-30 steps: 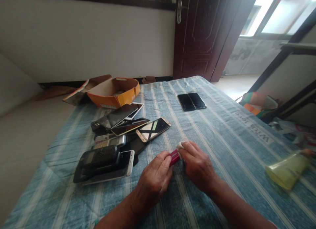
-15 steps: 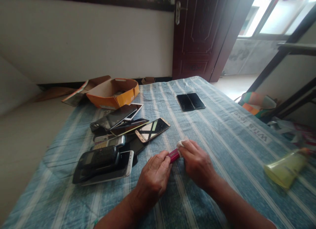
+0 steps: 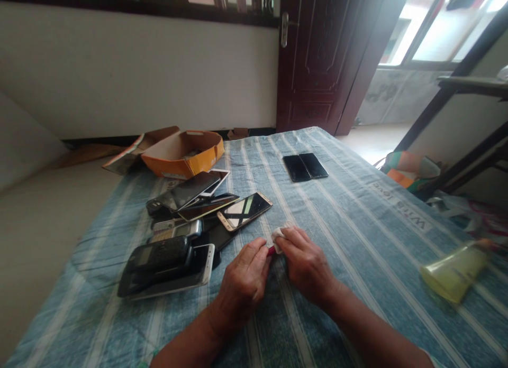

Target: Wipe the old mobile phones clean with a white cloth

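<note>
Near the front middle of the cloth-covered table, my left hand [image 3: 246,270] grips one end of a small dark pink object [image 3: 271,250], most of it hidden by the fingers. My right hand [image 3: 304,257] pinches a crumpled white wipe [image 3: 280,237] around the object's other end. Just beyond my hands lies a gold-framed phone [image 3: 245,211], its screen up. To the left several phones are heaped, with a black handset [image 3: 169,253] on top of a white-edged phone [image 3: 206,267]. Two dark phones [image 3: 297,167] rest side by side farther back.
An open orange cardboard box [image 3: 186,162] stands at the table's back left. On the right edge lies a yellowish transparent bottle [image 3: 456,273]. A striped blue cloth [image 3: 337,241] covers the table. A dark red door [image 3: 313,61] is behind it.
My right hand and the wipe have moved left, closer to my left hand. Less of the pink object shows between my hands. The camera view has shifted slightly.
</note>
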### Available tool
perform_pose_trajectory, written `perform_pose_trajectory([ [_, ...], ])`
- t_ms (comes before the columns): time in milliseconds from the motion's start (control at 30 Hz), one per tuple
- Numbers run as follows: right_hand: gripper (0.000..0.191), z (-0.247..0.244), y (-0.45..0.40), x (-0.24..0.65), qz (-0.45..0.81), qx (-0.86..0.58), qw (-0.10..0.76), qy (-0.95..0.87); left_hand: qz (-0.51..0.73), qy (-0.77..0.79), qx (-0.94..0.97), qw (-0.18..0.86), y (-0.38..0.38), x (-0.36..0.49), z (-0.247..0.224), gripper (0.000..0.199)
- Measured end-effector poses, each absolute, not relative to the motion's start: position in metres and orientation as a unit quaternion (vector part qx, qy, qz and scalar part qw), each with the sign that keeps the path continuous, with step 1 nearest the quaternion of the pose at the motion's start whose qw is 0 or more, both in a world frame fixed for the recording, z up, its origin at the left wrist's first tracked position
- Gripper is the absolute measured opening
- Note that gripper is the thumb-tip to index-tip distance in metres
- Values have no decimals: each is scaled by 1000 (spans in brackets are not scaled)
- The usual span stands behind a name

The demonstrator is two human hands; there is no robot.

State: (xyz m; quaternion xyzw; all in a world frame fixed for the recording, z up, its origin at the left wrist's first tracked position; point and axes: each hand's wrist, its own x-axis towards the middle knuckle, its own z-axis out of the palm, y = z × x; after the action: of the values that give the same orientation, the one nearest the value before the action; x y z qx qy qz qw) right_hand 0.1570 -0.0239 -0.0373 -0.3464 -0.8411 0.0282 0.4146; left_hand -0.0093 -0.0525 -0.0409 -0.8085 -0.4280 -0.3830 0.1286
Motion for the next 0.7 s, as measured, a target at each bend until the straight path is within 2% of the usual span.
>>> perform_pose_trajectory([
  [200, 32, -34, -14, 163, 92, -332, 414, -842, -403, -436, -799, 90, -48, -9, -36, 15],
  [400, 30, -34, 0, 161, 89, -328, 408, -848, -418, -456, -785, 32, -36, -4, -30, 14],
  [600, 32, -42, 35, 161, 35, -328, 441, -835, -418, -464, -778, 64, -5, 3, -36, 16],
  [700, 31, -44, 44, 160, 13, -332, 429, -840, -413, -463, -779, 91, 4, 5, -38, 17],
])
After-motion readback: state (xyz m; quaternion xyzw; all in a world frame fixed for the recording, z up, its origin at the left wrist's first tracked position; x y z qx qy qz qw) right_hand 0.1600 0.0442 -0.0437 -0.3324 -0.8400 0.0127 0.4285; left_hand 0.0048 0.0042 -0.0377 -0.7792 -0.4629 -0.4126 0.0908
